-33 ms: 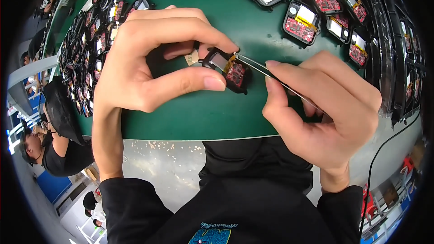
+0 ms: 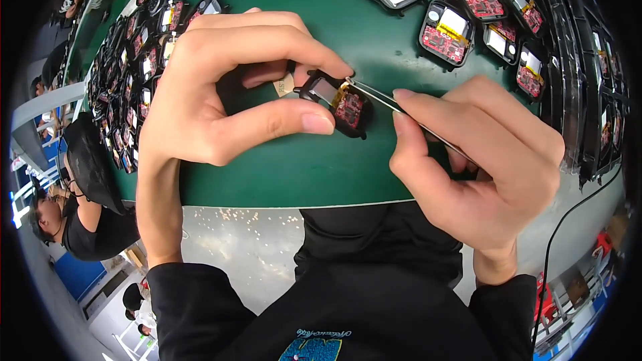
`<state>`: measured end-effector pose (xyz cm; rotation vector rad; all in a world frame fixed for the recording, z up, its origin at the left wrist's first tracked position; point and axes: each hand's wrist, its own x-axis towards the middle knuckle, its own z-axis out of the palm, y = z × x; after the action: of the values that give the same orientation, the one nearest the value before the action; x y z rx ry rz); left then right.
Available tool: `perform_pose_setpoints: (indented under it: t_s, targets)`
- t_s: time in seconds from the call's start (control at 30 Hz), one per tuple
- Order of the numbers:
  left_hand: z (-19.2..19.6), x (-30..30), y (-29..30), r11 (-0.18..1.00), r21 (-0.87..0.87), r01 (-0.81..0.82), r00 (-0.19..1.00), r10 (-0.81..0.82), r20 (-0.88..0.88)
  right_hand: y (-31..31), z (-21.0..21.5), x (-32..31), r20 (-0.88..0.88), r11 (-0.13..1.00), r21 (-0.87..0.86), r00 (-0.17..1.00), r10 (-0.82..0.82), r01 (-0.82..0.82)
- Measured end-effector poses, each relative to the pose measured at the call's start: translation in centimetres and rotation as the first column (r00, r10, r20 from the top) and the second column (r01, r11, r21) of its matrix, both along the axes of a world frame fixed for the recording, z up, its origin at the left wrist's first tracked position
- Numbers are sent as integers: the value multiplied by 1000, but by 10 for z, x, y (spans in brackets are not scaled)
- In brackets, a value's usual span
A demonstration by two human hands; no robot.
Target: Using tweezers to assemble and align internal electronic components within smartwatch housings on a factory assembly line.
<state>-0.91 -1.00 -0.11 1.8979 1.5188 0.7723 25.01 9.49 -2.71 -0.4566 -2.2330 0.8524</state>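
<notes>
An opened black smartwatch case (image 2: 352, 113) is tilted in my left hand (image 2: 221, 87), gripped by its sides between curled fingers and thumb. Inside it show a red circuit board, a grey-silver block and a strip of yellow tape. My right hand (image 2: 485, 154) pinches a pair of thin metal tweezers (image 2: 384, 99) between thumb and index finger. The tips of the tweezers reach the upper edge of the case, close to my left index fingertip. Whether they grip a tiny pale part there is too small to tell. Behind the case lies a beige paper piece (image 2: 283, 85), partly covered by my fingers.
Several similar opened watch cases (image 2: 447, 32) lie on the green table (image 2: 287, 184) at the far right. Many more cases (image 2: 124, 100) crowd the left side. Stacked black trays (image 2: 568, 73) stand along the right edge. A person in black (image 2: 87, 207) sits at the left.
The tweezers' tips have shifted very slightly left at the upper edge of the watch case. My left hand and the case look unmoved.
</notes>
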Motion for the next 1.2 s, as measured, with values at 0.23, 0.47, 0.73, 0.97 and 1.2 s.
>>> perform_pose_setpoints:
  t_s: [0.23,0.47,0.73,0.97,1.2]
  targets:
    - [-4,-7,-1,1000,-24,4,998,-2,62,6,5,0,-1,988,-143,999,55,-54]
    - [-6,-10,-1,1000,-18,17,994,-15,107,6,6,-1,9,969,-239,997,72,-68]
    - [-5,-6,-2,1000,4,23,998,-23,63,6,3,-2,13,968,-239,996,87,-81]
    - [-3,-3,1,996,63,69,997,-67,-29,7,3,-2,7,968,-232,995,102,-98]
    - [-3,0,1,995,71,68,998,-67,-19,8,2,1,10,970,-211,992,123,-118]
